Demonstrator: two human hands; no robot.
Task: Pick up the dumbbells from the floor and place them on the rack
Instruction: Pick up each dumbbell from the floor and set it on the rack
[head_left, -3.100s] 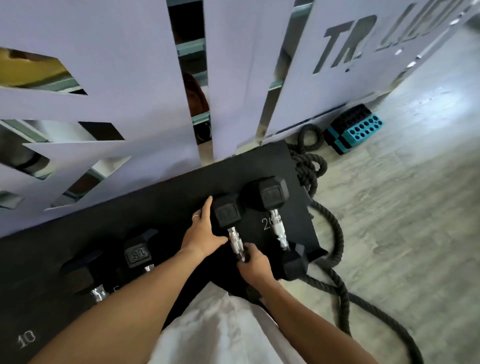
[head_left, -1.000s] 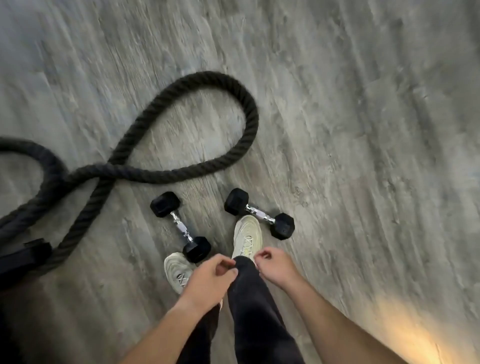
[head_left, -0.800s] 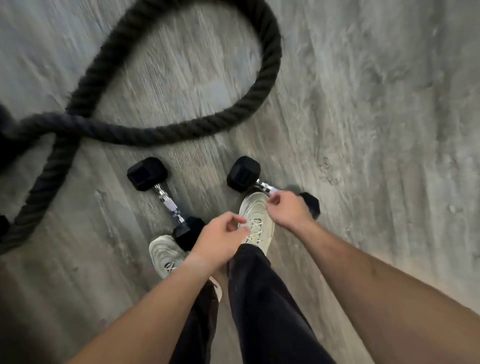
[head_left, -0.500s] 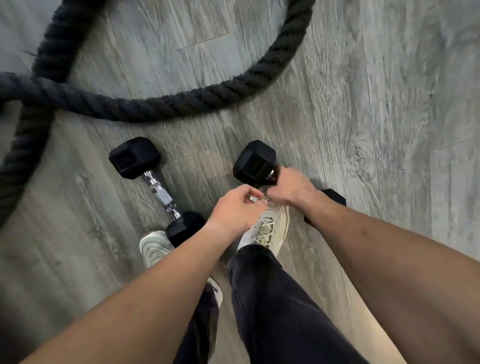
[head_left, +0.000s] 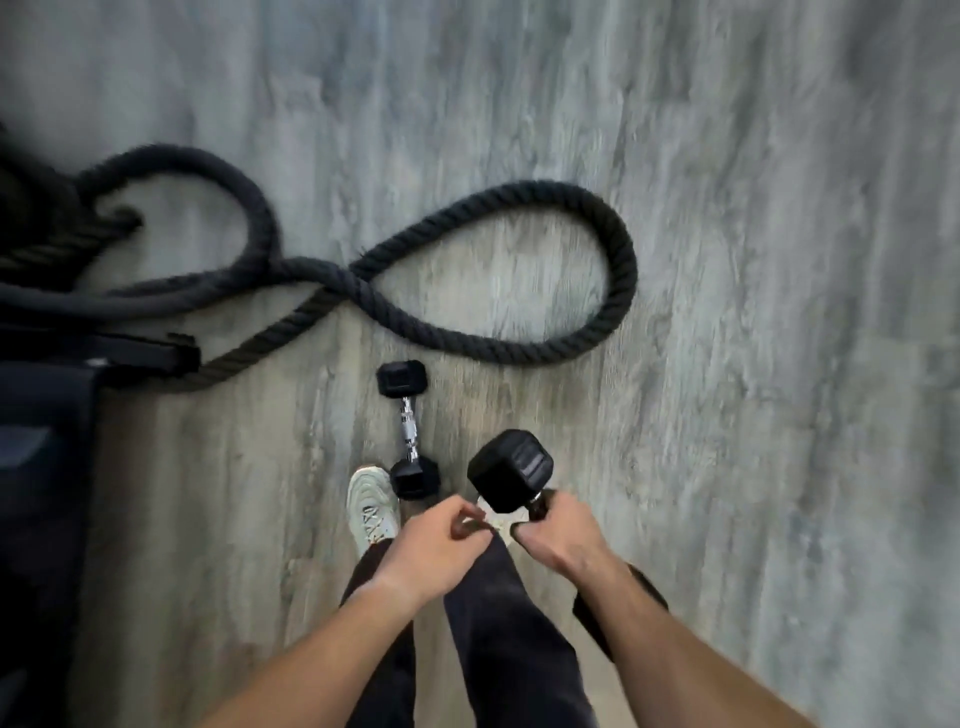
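Right hand (head_left: 558, 530) grips 1 dumbbell (head_left: 511, 470); left hand (head_left: 436, 551) hangs loosely curled, empty. Dropped, it could strike the shoe (head_left: 371, 501).

Black trousers (head_left: 498, 639), pale laced sneaker (head_left: 371, 504)

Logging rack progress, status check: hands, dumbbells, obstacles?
Right hand grips one dumbbell, lifted. Left hand holds nothing. Second dumbbell on floor beside left shoe. Rope looped just beyond.

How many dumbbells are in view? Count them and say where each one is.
2. One dumbbell lies on the floor just ahead of the pale shoe. The other dumbbell is held off the floor in the right hand. None seems hidden.
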